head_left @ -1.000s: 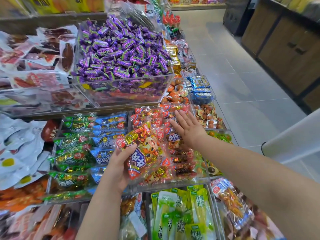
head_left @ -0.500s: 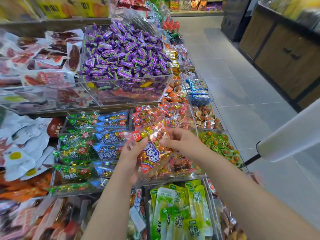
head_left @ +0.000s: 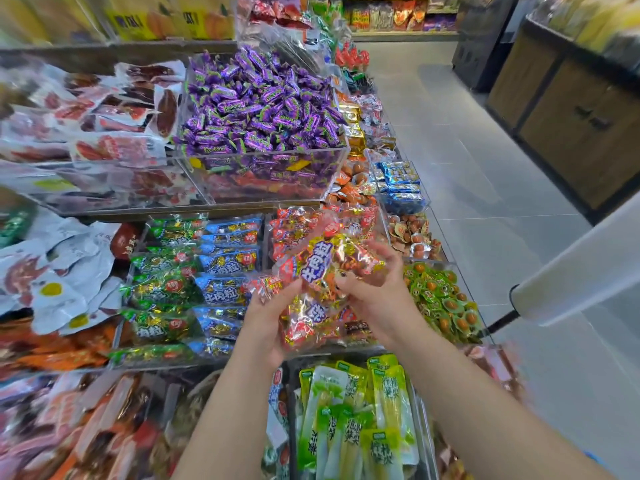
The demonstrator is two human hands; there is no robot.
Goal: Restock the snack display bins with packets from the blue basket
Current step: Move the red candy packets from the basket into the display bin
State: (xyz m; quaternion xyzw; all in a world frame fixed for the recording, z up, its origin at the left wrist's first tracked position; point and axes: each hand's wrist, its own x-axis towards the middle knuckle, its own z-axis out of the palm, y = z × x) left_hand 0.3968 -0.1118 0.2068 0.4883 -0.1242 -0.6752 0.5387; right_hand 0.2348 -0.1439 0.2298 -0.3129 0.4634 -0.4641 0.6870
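Currently: one red-and-gold snack packet point(head_left: 323, 259), held just above the stocked red packets point(head_left: 291, 230) of the same kind, with its long axis tilted from lower left up to upper right and its printed face toward the camera. Label reads 牛肉粒 in white on a blue patch. Left hand point(head_left: 266, 320) grips the lower-left end; right hand point(head_left: 375, 294) pinches the right end, fingers curled behind.

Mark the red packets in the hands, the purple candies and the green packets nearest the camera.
red packets point(head_left: 320, 259), head view, blue label of the upper packet.
purple candies point(head_left: 263, 105), head view, middle of the heap.
green packets point(head_left: 389, 396), head view, one right-hand pack.
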